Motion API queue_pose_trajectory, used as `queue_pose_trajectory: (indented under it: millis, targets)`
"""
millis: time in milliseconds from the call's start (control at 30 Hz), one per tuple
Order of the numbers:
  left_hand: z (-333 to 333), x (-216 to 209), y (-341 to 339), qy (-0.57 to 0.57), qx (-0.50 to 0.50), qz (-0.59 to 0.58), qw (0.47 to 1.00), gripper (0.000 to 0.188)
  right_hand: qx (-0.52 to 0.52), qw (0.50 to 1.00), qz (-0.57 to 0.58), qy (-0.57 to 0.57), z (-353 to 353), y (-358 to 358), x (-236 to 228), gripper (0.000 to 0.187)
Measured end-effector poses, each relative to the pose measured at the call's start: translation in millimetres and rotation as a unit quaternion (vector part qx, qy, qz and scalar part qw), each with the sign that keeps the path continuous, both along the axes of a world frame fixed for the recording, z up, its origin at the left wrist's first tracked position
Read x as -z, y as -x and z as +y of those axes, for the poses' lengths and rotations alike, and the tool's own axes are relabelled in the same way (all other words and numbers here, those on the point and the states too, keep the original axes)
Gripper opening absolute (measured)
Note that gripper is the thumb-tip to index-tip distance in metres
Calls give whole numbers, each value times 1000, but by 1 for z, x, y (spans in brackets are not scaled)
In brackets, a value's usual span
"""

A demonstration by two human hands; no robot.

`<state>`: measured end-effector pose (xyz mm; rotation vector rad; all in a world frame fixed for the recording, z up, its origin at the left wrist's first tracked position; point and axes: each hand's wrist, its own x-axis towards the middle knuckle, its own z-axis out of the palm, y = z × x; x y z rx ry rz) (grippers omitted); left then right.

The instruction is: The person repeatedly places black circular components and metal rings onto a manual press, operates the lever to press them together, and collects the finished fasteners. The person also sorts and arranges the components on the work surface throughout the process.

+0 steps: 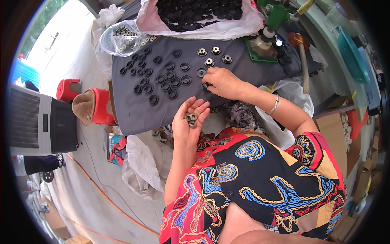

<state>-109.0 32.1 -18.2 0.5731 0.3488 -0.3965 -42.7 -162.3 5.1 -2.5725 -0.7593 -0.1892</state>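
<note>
My left hand point(190, 114) is palm up and cupped, cradling several small metal rings point(191, 119) with holes in their middles. At the near right of the grey cloth, my right hand point(224, 83) reaches down with its fingers pinched at a dark round piece point(206, 86). The fingertips hide most of that piece and whatever they pinch. Just beyond them lies a dark disc point(201, 72). Farther off stand several black round pieces with shiny metal centres, such as a metal-centred piece point(209, 62). Many black rings point(166, 86) are spread over the cloth to the left.
A white sack point(248, 31) of black discs lies at the back, beside a clear bag point(122, 40) of small metal parts. At the back right are a green hand press point(264, 51) and a hammer point(303, 61). Red stools point(103, 106) stand left of the table.
</note>
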Motion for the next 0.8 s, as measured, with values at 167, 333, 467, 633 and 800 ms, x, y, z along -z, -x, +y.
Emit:
queue_pose_trajectory:
  millis: [167, 333, 467, 633, 800]
  targets:
    - [3, 2, -3, 16, -6, -3, 1000, 34, -9, 998, 37, 51, 5, -5, -10, 18]
    - [-1, -10, -6, 69, -28, 2, 997, 34, -31, 991, 120, 40, 7, -17, -22, 14]
    - [4, -22, 2, 143, -31, 16, 989, 29, -36, 998, -51, 15, 10, 10, -17, 32]
    - [-13, 26, -8, 144, -27, -34, 989, 32, -125, 987, -62, -81, 38, 45, -42, 27]
    - [-2, 22, -3, 125, -50, -20, 991, 34, -183, 980, -73, -26, 62, 51, -44, 32]
